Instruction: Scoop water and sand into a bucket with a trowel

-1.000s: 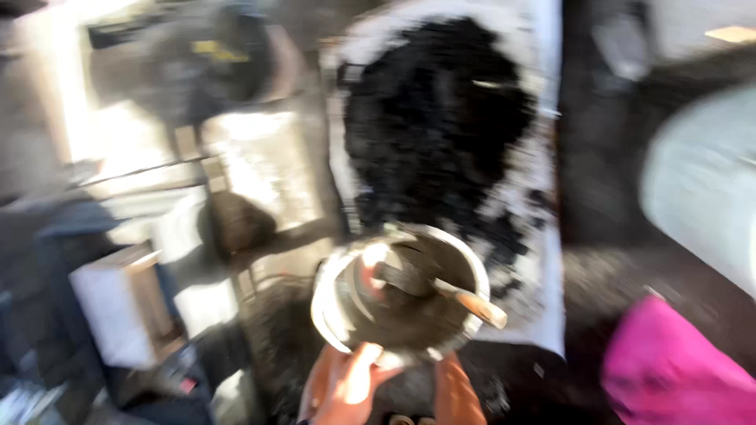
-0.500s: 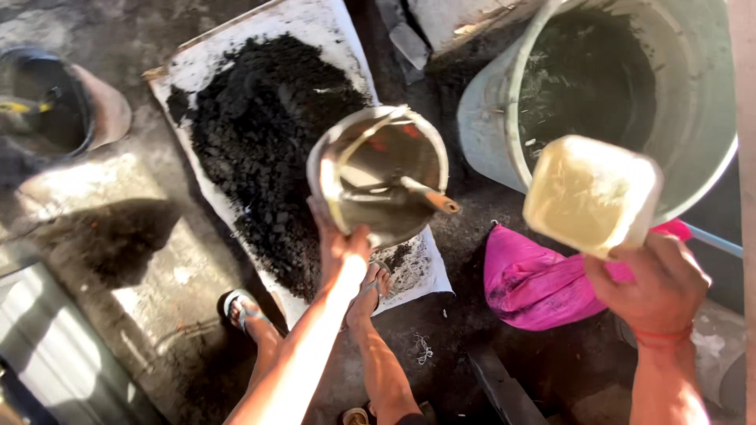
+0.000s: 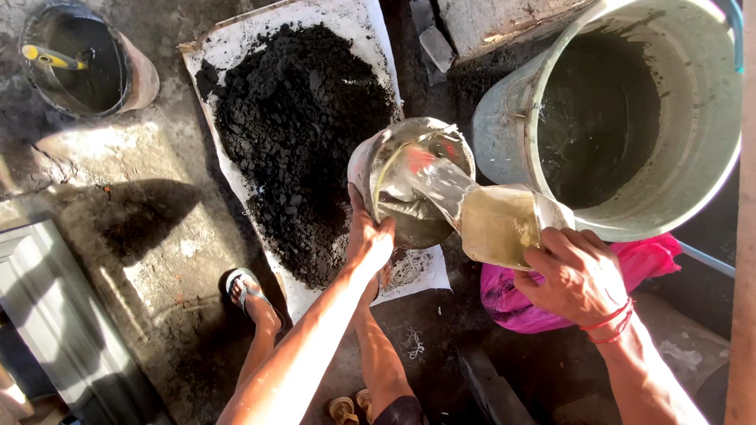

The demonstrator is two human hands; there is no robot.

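My left hand (image 3: 368, 236) grips the near rim of a small round metal bowl (image 3: 394, 169) held above the ground. My right hand (image 3: 579, 275) holds a yellowish plastic tub (image 3: 508, 224) tipped toward the bowl, and clear water (image 3: 437, 177) streams from it into the bowl. Grey wet mix lies in the bowl's bottom. Just left of the bowl, a heap of black soil (image 3: 295, 134) lies on a white sheet (image 3: 354, 20).
A large grey bucket (image 3: 512, 134) with wet dark contents stands at the right. A pink bag (image 3: 551, 303) lies under the tub. A dark pot (image 3: 134, 79) with a yellow-handled tool sits top left. My feet in sandals (image 3: 248, 287) are below.
The tub has come down and left from beside the big bucket and tipped over; water now pours into the bowl. The view has steadied and shifted slightly.
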